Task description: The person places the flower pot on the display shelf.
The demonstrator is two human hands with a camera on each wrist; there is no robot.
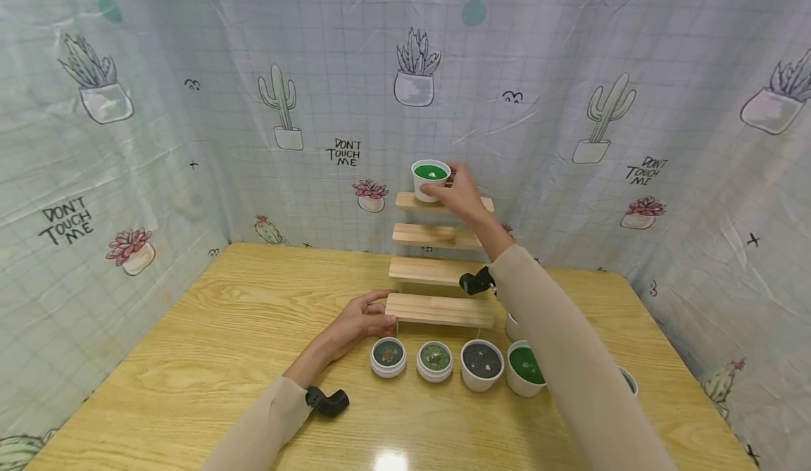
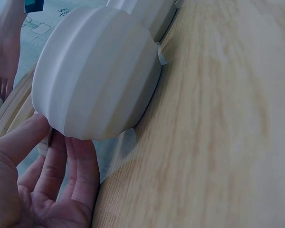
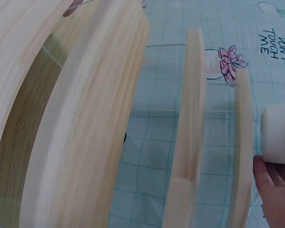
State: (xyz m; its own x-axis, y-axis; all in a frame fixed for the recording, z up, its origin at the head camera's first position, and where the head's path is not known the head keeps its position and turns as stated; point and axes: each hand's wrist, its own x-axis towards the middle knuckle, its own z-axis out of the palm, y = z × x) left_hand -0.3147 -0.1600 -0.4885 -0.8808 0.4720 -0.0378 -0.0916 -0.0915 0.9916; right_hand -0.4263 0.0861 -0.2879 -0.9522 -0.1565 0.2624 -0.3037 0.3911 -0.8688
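Note:
A wooden tiered stand (image 1: pixel 437 309) rises at the back middle of the table in several stepped boards. My left hand (image 1: pixel 357 323) grips the left end of its lowest board, thumb toward the front and fingers behind. In the left wrist view a ribbed white pot (image 2: pixel 95 76) covers most of that board end. My right hand (image 1: pixel 461 193) holds a white cup with a green filling (image 1: pixel 431 172) at the left part of the top board. The right wrist view shows only the white side of this cup (image 3: pixel 280 135) at its right edge, fingers beside it.
Before the stand, two low white pots (image 1: pixel 388 369) (image 1: pixel 434 372), a cup with dark filling (image 1: pixel 481 362) and a green-filled cup (image 1: pixel 526 367) form a row. My right sleeve partly hides another cup (image 1: pixel 629 381). A patterned curtain (image 1: pixel 304 189) hangs behind the table.

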